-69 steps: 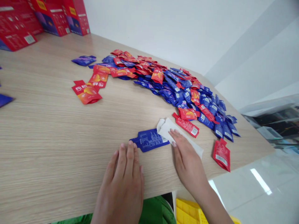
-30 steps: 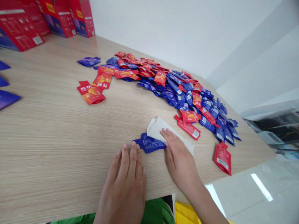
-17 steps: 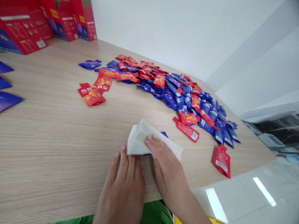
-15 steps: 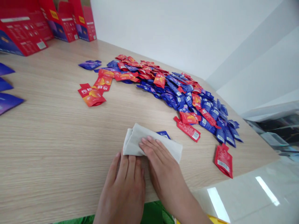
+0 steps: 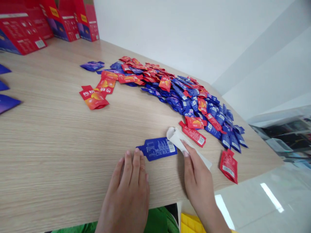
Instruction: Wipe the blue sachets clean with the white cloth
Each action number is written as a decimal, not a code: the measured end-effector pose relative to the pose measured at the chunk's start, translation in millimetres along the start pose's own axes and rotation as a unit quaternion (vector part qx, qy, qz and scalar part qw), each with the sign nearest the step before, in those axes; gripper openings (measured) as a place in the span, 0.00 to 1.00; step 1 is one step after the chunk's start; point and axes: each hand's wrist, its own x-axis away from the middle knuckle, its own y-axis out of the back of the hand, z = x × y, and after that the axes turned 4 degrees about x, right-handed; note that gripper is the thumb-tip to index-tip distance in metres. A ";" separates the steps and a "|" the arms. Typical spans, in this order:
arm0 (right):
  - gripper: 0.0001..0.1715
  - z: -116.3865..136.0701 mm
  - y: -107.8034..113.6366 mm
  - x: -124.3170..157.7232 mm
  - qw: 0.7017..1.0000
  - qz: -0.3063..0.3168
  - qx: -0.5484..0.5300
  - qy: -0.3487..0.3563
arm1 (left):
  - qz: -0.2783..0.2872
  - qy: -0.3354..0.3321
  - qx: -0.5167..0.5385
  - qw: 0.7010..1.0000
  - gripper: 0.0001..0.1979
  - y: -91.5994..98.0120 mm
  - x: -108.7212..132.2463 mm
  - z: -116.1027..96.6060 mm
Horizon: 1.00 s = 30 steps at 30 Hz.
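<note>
A blue pouch (image 5: 157,149) lies flat on the table, its printed side with a barcode facing up and its narrow neck to the left. My left hand (image 5: 130,181) rests with fingers stretched out, the fingertips at the pouch's neck. Folded white cloth (image 5: 179,140) is gripped between the thumb and fingers of my right hand (image 5: 198,170), at the pouch's right end. Just behind the cloth lies a red pouch (image 5: 194,134), barcode up.
A long heap of blue and red pouches (image 5: 175,90) spreads across the back of the wooden table (image 5: 60,145). Two red pouches (image 5: 93,97) lie left of it. Red boxes (image 5: 21,32) stand at the far left. One red pouch (image 5: 228,166) sits near the right edge.
My right hand has moved right with the cloth, uncovering the blue pouch that lay mostly beneath it. My left hand has stayed nearly in place.
</note>
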 end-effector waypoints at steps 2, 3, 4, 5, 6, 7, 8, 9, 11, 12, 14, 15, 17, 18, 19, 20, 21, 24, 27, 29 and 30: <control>0.27 21.7 -5.7 0.8 0.995 0.034 -0.040 0.082 | 0.007 -0.017 -0.008 1.000 0.28 0.9 0.6 2.1; 0.30 30.9 -8.7 0.6 0.988 0.061 -0.051 0.133 | 0.012 -0.026 -0.012 1.000 0.27 1.4 0.8 3.4; 0.33 37.6 -11.4 0.0 0.979 0.087 -0.053 0.177 | 0.020 -0.034 -0.013 0.999 0.25 1.8 1.0 4.5; 0.36 41.2 -13.4 -0.9 0.972 0.107 -0.050 0.204 | 0.026 -0.038 -0.014 0.999 0.24 2.1 1.0 5.5; 0.37 41.1 -14.6 -1.8 0.969 0.120 -0.042 0.212 | 0.030 -0.037 -0.014 0.999 0.24 2.1 0.9 6.2; 0.36 37.6 -14.8 -2.6 0.971 0.125 -0.034 0.202 | 0.030 -0.036 -0.013 0.999 0.24 2.1 0.6 6.5; 0.35 30.8 -13.9 -3.1 0.976 0.118 -0.027 0.180 | 0.025 -0.031 -0.011 0.999 0.25 2.1 0.1 6.4; 0.32 21.6 -12.0 -3.3 0.982 0.104 -0.020 0.154 | 0.019 -0.027 -0.007 0.999 0.27 2.0 -0.7 6.0; 0.28 -0.3 -6.2 -2.8 0.992 0.073 -0.005 0.101 | 0.007 -0.020 0.000 1.000 0.28 2.4 -2.4 4.4; 0.26 -10.7 -3.0 -2.2 0.995 0.060 0.003 0.078 | 0.005 -0.017 0.002 1.000 0.28 2.7 -3.4 3.4; 0.24 -25.7 2.5 -1.1 0.998 0.042 0.018 0.048 | 0.000 -0.006 0.002 1.000 0.27 3.4 -5.1 1.5; 0.24 -28.8 4.2 -0.8 0.998 0.035 0.023 0.036 | -0.003 -0.001 0.002 1.000 0.27 3.6 -5.7 0.7; 0.24 -24.6 5.0 -0.4 1.000 0.021 0.017 0.008 | -0.010 0.002 0.002 1.000 0.27 3.2 -6.0 -0.5; 0.24 -17.8 4.0 -0.5 1.000 0.015 0.005 -0.003 | -0.010 0.002 0.001 1.000 0.27 2.7 -5.8 -0.8; 0.24 -8.5 2.3 -0.8 1.000 0.011 -0.014 -0.005 | -0.008 0.000 -0.003 1.000 0.28 2.0 -5.3 -0.7; 0.24 2.4 -0.2 -1.2 0.999 0.011 -0.034 0.007 | -0.006 -0.003 -0.009 1.000 0.28 1.4 -4.6 -0.2; 0.26 13.9 -3.2 -2.0 0.998 0.020 -0.054 0.037 | 0.000 -0.008 -0.015 1.000 0.28 1.0 -3.8 0.6; 0.33 41.2 -13.4 -5.9 0.977 0.091 -0.072 0.179 | 0.026 -0.031 -0.025 0.999 0.25 1.0 -1.9 4.5; 0.36 41.9 -19.3 -9.8 0.967 0.126 -0.046 0.216 | 0.033 -0.044 -0.023 0.998 0.23 2.4 -2.2 7.2; 0.34 26.1 -17.9 -10.0 0.980 0.100 -0.022 0.171 | 0.018 -0.031 -0.022 0.999 0.25 2.8 -2.8 6.5; 0.32 15.4 -15.6 -9.4 0.986 0.083 -0.008 0.142 | 0.011 -0.023 -0.022 0.999 0.26 2.7 -2.9 5.5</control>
